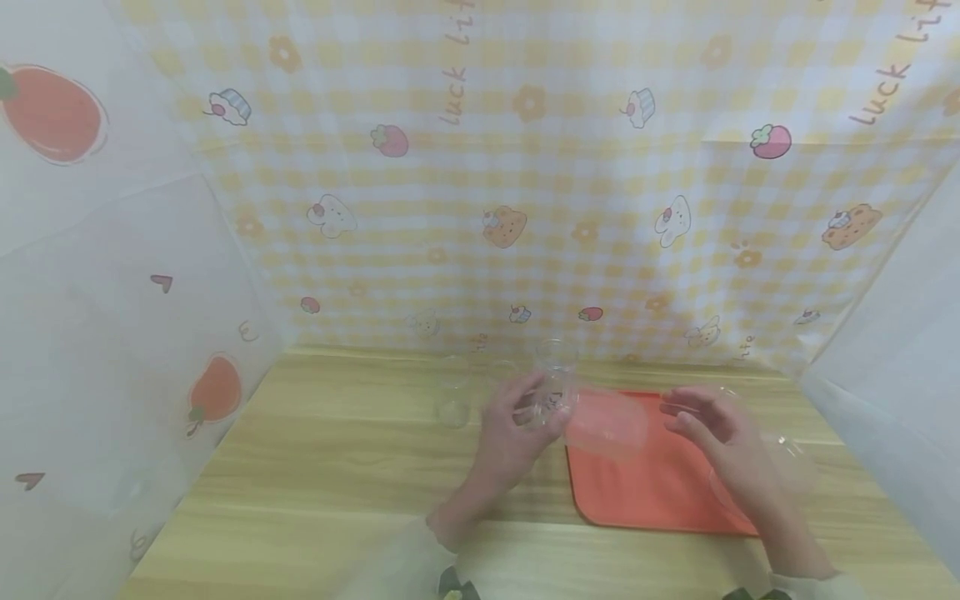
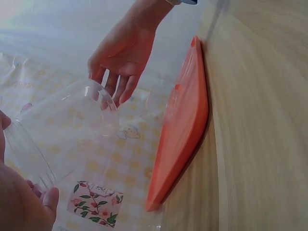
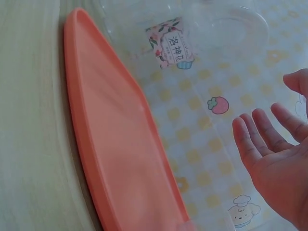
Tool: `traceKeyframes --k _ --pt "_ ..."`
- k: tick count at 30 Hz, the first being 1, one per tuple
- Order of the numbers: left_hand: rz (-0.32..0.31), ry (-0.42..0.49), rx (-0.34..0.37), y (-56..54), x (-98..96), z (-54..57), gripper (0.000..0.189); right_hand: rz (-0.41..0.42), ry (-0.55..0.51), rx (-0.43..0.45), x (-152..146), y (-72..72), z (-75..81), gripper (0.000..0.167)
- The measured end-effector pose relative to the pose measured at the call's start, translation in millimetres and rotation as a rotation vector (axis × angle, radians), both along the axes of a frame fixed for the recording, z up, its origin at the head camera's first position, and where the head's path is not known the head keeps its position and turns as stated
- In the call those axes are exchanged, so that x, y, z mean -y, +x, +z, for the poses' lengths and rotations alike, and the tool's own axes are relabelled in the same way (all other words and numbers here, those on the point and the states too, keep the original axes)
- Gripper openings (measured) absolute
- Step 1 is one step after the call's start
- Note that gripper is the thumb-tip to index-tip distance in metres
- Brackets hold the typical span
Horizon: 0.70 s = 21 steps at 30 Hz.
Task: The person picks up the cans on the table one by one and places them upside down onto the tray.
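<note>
My left hand (image 1: pixel 517 425) grips one end of a clear plastic container (image 2: pixel 62 130), which lies tilted sideways in the air above the orange-red tray (image 1: pixel 675 492). Its far end points toward my right hand (image 1: pixel 723 446). The right hand's fingers are loosely bent, with nothing held between them. In the left wrist view its fingertips (image 2: pixel 127 96) are close to the container's end; whether they touch cannot be told. Just behind the left hand stands a clear jar (image 1: pixel 557 362) bearing a floral label (image 3: pixel 171 43), partly hidden by that hand.
More clear containers, a tall one (image 1: pixel 453 400) and a fainter one (image 1: pixel 501 371), stand left of the labelled jar. Faint clear plastic (image 1: pixel 786 454) shows beside the right hand. The wooden table (image 1: pixel 337 467) meets a checked cloth backdrop (image 1: pixel 465 275) behind and white sheets (image 1: pixel 112 333) at the sides.
</note>
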<state>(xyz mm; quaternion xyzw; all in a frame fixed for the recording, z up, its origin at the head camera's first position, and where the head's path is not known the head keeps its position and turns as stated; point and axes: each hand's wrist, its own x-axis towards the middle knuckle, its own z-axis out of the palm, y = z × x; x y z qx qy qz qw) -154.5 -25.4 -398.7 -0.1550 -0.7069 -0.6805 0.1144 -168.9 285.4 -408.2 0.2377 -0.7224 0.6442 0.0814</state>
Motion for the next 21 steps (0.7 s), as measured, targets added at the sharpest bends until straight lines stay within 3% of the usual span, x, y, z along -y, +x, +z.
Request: traceKeyframes --k 4,10,21 --pt "-0.012 0.021 0.006 -0.5 -2.8 -3.5 0.06 -0.019 0.016 0.015 1.2 0.6 -2.3 0.033" --pt "-0.031 0.054 0.011 -0.8 -6.9 -7.3 0.062 0.023 -0.008 0.017 3.6 1.6 -6.2 0.033" --pt "-0.009 0.065 0.037 0.3 -15.4 -9.0 0.063 0.027 -0.078 0.031 10.9 3.4 -6.8 0.033"
